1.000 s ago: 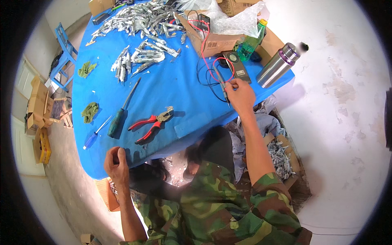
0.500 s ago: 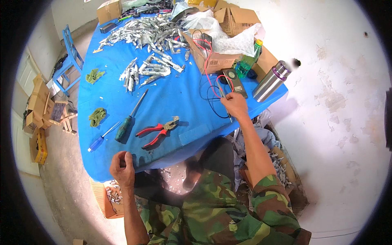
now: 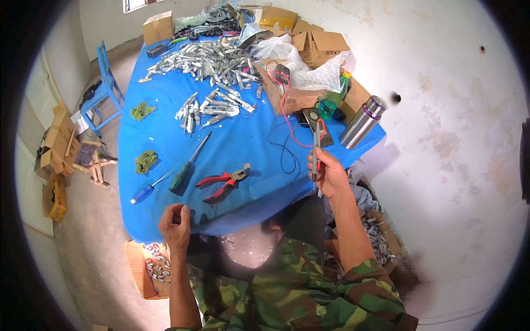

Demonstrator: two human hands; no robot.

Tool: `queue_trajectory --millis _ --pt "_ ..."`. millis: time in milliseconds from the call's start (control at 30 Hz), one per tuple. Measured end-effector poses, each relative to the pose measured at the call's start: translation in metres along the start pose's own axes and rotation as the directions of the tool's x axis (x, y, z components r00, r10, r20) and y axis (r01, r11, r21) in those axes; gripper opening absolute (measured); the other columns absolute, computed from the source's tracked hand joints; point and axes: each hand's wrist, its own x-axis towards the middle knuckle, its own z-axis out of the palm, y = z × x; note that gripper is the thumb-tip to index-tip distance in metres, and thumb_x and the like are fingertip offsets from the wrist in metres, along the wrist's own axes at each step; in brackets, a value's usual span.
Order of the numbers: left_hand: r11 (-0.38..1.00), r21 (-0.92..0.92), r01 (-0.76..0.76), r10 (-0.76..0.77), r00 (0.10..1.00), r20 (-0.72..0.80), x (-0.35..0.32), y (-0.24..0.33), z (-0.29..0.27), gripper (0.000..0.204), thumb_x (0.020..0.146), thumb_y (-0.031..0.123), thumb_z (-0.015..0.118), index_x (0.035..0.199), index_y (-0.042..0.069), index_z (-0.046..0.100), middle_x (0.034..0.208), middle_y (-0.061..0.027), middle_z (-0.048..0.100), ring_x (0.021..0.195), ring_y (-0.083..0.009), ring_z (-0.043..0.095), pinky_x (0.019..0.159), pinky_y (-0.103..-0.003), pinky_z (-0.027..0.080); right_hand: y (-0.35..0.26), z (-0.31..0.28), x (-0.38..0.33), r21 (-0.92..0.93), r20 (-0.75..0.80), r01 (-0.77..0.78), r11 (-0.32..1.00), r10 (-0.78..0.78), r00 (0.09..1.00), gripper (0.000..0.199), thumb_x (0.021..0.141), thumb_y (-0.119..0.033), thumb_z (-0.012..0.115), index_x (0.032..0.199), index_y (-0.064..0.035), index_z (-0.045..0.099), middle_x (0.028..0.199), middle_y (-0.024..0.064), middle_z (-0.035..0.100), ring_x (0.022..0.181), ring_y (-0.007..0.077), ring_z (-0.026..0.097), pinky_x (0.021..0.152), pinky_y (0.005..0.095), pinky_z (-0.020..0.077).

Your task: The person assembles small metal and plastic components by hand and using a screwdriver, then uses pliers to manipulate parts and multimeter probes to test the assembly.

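My right hand [image 3: 333, 175] is closed round a slim grey tool [image 3: 317, 144], held upright at the table's right front edge; its exact kind I cannot make out. Behind it lies a dark meter [image 3: 320, 128] with red and black leads; a red lead passes close to the tool. My left hand [image 3: 175, 226] is at the front left edge, fingers curled in, with nothing visible in them. Beyond it on the blue cloth [image 3: 243, 149] are red-handled pliers [image 3: 223, 182], a green-handled screwdriver [image 3: 182, 175] and a blue-handled screwdriver [image 3: 144, 193].
Silvery strip-like pieces [image 3: 201, 60] are heaped at the back. A steel flask [image 3: 361, 124] and a green bottle [image 3: 335, 98] stand at right, beside cardboard boxes [image 3: 295, 99]. Two green cloths [image 3: 146, 161] lie at left. An open box of small metal parts [image 3: 141, 276] sits below.
My right hand has lifted the slim grey tool from beside the meter and brought it upright, nearer to me. My left hand keeps its curled pose. The whole view has shifted slightly.
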Motion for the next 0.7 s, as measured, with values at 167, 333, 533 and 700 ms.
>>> queue_trajectory --millis 167,333,533,700 --pt "0.995 -0.057 0.085 -0.083 0.996 0.044 0.007 0.012 -0.007 0.016 0.094 0.014 0.074 0.095 -0.001 0.07 0.078 -0.0003 0.066 0.069 -0.0061 0.057 0.062 -0.024 0.046 -0.013 0.023 0.016 0.105 0.103 0.048 0.993 -0.059 0.993 0.015 0.1 -0.026 0.069 0.103 -0.0128 0.061 0.087 -0.0002 0.065 0.067 0.0066 0.056 0.051 0.021 0.0409" --pt "0.998 -0.042 -0.046 0.055 0.969 0.241 0.022 0.108 0.005 0.017 0.095 0.015 0.074 0.1 0.0 0.069 0.085 0.0 0.066 0.075 -0.0061 0.057 0.066 -0.023 0.046 -0.011 0.076 0.024 0.004 0.127 0.145 0.989 -0.145 0.981 0.013 0.098 -0.021 0.072 0.101 -0.0113 0.064 0.081 -0.0011 0.065 0.065 0.0045 0.056 0.05 0.0199 0.0406" --pt "0.97 -0.029 -0.24 0.231 0.881 0.413 0.065 0.19 0.063 0.021 0.092 0.011 0.074 0.108 -0.001 0.069 0.089 -0.0043 0.07 0.069 -0.0066 0.058 0.061 -0.024 0.047 0.005 0.116 0.034 -0.288 0.213 0.299 0.91 -0.244 0.946 0.018 0.094 -0.02 0.074 0.103 -0.0048 0.068 0.089 0.001 0.069 0.078 0.0068 0.061 0.067 0.0258 0.0495" --pt "0.975 -0.064 -0.213 0.214 0.815 0.538 0.092 0.18 0.104 0.029 0.09 0.007 0.071 0.118 -0.002 0.066 0.097 -0.0127 0.075 0.064 -0.0111 0.061 0.059 -0.03 0.05 0.016 0.129 0.039 -0.284 0.347 0.355 0.891 -0.249 0.904 0.02 0.092 -0.016 0.077 0.1 0.0003 0.069 0.09 0.0039 0.071 0.081 0.0096 0.065 0.072 0.0273 0.0535"
